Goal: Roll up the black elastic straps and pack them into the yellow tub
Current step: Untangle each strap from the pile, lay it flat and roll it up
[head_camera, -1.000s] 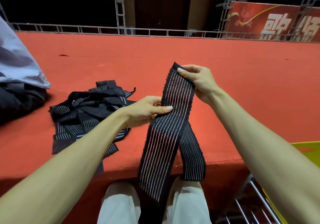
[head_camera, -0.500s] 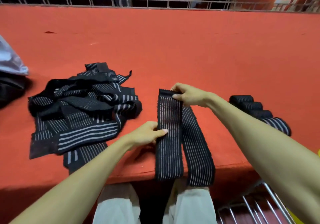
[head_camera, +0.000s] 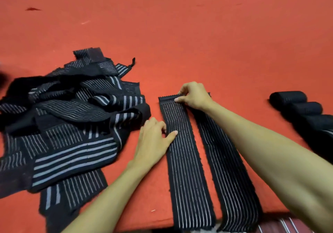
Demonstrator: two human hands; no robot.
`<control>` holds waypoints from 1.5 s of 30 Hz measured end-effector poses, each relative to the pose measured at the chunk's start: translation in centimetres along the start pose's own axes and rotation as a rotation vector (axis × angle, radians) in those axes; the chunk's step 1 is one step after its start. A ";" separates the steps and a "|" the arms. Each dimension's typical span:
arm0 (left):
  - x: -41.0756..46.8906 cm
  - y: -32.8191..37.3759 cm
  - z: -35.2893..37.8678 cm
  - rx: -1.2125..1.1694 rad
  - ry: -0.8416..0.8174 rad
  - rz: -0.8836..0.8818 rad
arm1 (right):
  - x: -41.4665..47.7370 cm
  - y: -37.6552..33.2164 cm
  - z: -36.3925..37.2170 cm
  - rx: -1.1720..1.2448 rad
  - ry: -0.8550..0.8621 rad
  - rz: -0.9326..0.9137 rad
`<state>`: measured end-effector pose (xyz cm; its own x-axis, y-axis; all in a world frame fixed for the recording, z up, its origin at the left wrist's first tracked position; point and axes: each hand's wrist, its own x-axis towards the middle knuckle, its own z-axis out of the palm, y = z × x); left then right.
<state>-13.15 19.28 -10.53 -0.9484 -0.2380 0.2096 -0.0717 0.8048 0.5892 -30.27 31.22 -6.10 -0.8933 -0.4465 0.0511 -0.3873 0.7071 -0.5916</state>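
Observation:
A black elastic strap [head_camera: 185, 160] with thin white lines lies folded in two lengths on the red table [head_camera: 180, 34], both lengths hanging over the near edge. My right hand [head_camera: 195, 95] pinches its far end, where a small fold has formed. My left hand [head_camera: 155, 139] presses the strap's left edge with thumb and fingertips, fingers fairly straight. A loose pile of unrolled straps [head_camera: 68, 121] lies to the left. Several rolled straps [head_camera: 304, 110] sit in a row at the right. The yellow tub is out of view.
A metal wire rack [head_camera: 288, 226] shows below the table's near edge at the lower right. The red surface stretches far back beyond the straps.
The view has tilted down and closer. The strap was lowered from the air onto the table; my right hand now curls its far end over, and my left hand rests on its edge.

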 end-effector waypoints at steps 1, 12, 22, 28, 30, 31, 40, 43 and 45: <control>0.0 0.0 0.1 -0.010 0.025 -0.012 | 0.3 0.1 0.4 -0.016 0.008 0.004; -0.2 2.5 -0.5 -0.135 -0.011 0.173 | -1.6 3.3 -2.8 0.133 0.246 0.076; 1.3 6.4 3.8 -0.148 -0.098 0.051 | -3.6 9.4 -3.0 0.451 0.253 0.195; 1.5 6.8 4.2 0.003 -0.039 0.123 | -2.4 8.4 -1.8 -0.095 0.244 0.161; 1.4 6.7 4.4 0.010 -0.020 0.142 | -2.3 8.4 -1.9 -0.088 0.259 0.188; 1.4 6.6 4.4 0.017 -0.008 0.155 | -2.3 8.5 -1.8 -0.051 0.270 0.193; -0.5 8.4 3.5 -0.047 -0.033 0.135 | -6.4 7.0 -5.9 0.643 0.377 0.108; -0.8 10.2 2.0 -0.427 -0.245 -0.142 | -8.6 4.2 -8.5 0.987 0.296 0.127; -1.1 11.2 0.9 -0.565 -0.395 -0.189 | -10.3 2.1 -10.3 1.198 0.190 0.136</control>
<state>-13.17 29.07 -4.85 -0.9841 -0.0454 -0.1715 -0.1766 0.3393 0.9239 -24.27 42.98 0.41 -0.9683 -0.2497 -0.0114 0.0775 -0.2565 -0.9634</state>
